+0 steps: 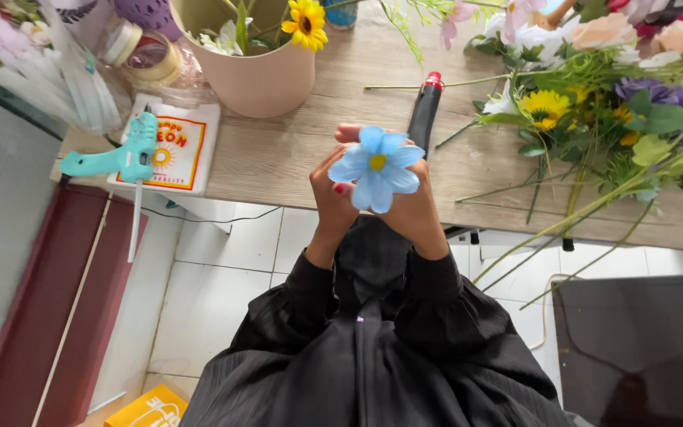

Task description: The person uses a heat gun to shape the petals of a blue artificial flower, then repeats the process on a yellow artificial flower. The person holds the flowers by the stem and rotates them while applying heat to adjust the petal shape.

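Note:
A light blue artificial flower [378, 167] with a yellow centre is held up in front of me, facing the camera. My left hand [331, 199] grips it from the left side, fingers curled behind the petals. My right hand [414, 212] holds it from the right and below. Both hands hover over the near edge of the wooden table [294, 154]. Black sleeves cover both my forearms.
A beige pot [258, 75] with a sunflower [305, 22] stands at the back. A turquoise glue gun [120, 158] lies on a printed card at the left. A black red-tipped tool [424, 111] lies behind the hands. Several artificial flowers [594, 95] are piled at the right.

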